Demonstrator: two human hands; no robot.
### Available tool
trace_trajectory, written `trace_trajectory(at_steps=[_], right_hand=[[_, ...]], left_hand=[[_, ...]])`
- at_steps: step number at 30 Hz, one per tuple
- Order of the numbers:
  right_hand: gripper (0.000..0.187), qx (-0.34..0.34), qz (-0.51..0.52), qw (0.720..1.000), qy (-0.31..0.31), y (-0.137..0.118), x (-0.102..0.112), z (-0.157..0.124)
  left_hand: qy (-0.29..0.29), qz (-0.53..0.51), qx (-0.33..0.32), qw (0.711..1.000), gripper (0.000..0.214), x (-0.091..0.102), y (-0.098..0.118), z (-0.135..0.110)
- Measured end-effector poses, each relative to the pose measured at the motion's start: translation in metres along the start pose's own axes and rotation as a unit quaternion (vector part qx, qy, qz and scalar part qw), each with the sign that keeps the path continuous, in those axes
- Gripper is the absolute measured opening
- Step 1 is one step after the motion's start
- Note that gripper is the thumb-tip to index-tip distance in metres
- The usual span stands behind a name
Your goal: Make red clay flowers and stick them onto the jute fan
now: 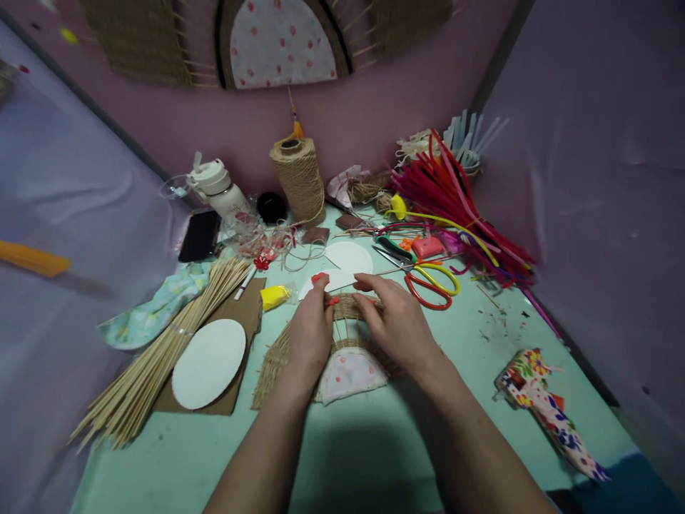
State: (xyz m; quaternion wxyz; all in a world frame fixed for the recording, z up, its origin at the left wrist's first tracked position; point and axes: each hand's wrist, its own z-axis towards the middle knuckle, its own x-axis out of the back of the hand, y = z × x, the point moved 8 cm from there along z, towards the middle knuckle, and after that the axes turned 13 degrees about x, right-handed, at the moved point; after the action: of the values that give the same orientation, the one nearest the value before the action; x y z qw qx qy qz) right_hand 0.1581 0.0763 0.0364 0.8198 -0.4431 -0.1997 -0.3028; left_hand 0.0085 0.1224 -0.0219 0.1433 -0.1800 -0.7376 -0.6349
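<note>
My left hand [310, 328] is closed at the fingertips around a small piece of soft red material [320, 278]. Beside its thumb, small red bits [334, 301] lie on the upper edge of a fan-shaped twine weaving [275, 368]. My right hand [399, 318] reaches over the weaving's other side, thumb and index finger apart, with the index fingertip by a white paper piece [337, 280]. At the weaving's lower middle is a white half-round patch with red dots [353, 375]. My hands hide much of the woven band.
Scissors [431, 282], a twine spool [300, 182] and red pipe cleaners [449, 193] lie beyond my hands. On the left are thin sticks [160, 357], a white oval [208, 364] on cardboard [225, 400] and a yellow packet [275, 297]. A flower-patterned glue gun [551, 410] lies right.
</note>
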Motion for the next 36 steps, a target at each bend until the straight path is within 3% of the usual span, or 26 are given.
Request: trace_trajectory(at_steps=[11,29,33,36], right_hand=[[0.027,-0.002,-0.005,1.0,-0.003,0.001,0.0,0.0],[0.026,-0.003,-0.008,1.0,-0.013,0.0,-0.002,-0.001],[0.029,0.002,-0.014,0.999,-0.046,-0.001,-0.011,-0.002],[0.038,0.019,-0.018,0.994,-0.107,-0.005,-0.026,-0.002]], left_hand=[[-0.009,-0.087,0.05,0.995,0.053,0.001,-0.008,0.002],[-0.008,-0.051,0.063,0.997,0.056,0.002,-0.009,-0.001],[-0.009,0.033,0.035,0.999,0.056,-0.001,-0.006,-0.001],[-0.013,0.029,0.033,0.999,0.06,-0.001,-0.008,-0.001]])
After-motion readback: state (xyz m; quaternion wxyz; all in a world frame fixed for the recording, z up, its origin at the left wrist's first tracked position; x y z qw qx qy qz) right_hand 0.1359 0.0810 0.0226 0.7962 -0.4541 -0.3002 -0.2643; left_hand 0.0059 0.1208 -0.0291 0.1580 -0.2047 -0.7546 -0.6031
